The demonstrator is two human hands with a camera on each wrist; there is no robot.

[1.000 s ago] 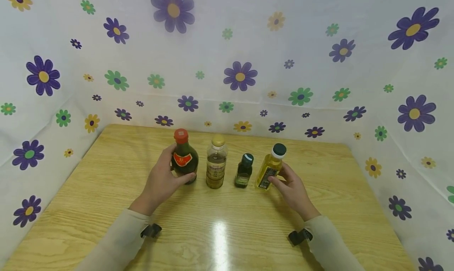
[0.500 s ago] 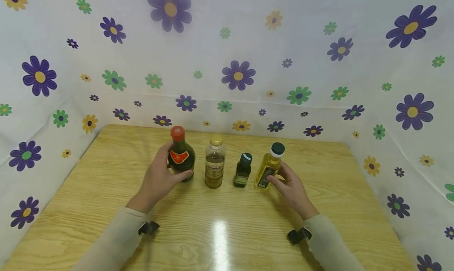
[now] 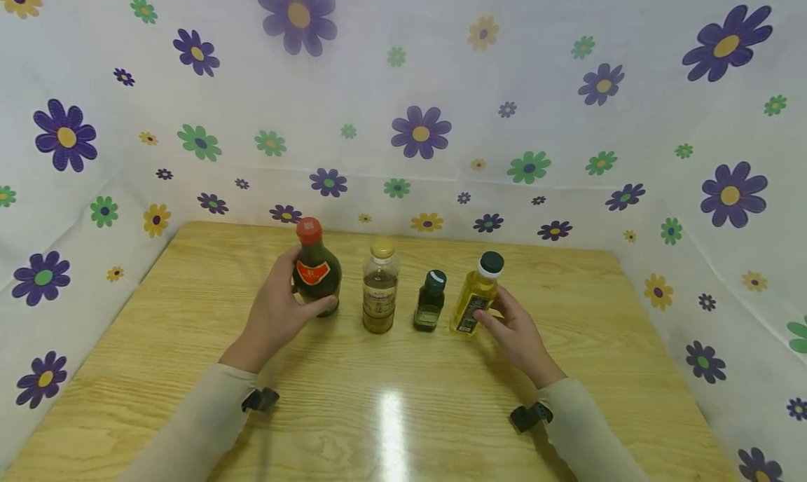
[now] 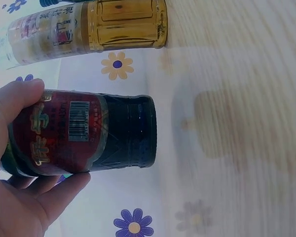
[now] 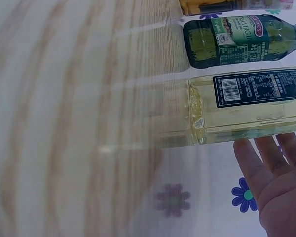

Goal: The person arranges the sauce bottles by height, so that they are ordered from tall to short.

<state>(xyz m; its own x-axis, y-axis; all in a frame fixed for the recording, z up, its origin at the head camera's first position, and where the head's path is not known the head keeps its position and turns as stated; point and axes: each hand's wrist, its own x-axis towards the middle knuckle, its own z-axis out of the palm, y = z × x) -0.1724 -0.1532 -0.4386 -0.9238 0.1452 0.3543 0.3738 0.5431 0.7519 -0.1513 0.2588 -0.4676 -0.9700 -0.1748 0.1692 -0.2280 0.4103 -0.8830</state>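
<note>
My left hand [image 3: 272,315] grips a dark green glass bottle [image 3: 326,272] with a red cap and red label, thumb in front. In the left wrist view, a gap shows between its base and its reflection on the table. My right hand [image 3: 518,336] holds a clear bottle of yellow oil [image 3: 470,301] with a dark green cap, thumb on the black label. Its base is at the tabletop. Between the hands stand a bottle of amber liquid [image 3: 380,301] with a gold cap and a small dark green olive oil bottle [image 3: 429,310].
The wooden table [image 3: 403,377] carries the bottles in a row near its middle. A white curtain [image 3: 353,90] with purple, green and yellow flowers encloses the back and sides. Each wrist wears a black strap.
My left hand has raised the red-capped bottle and shifted it slightly left, away from the gold-capped one. The right hand and other bottles hold their places; the view has drifted slightly.
</note>
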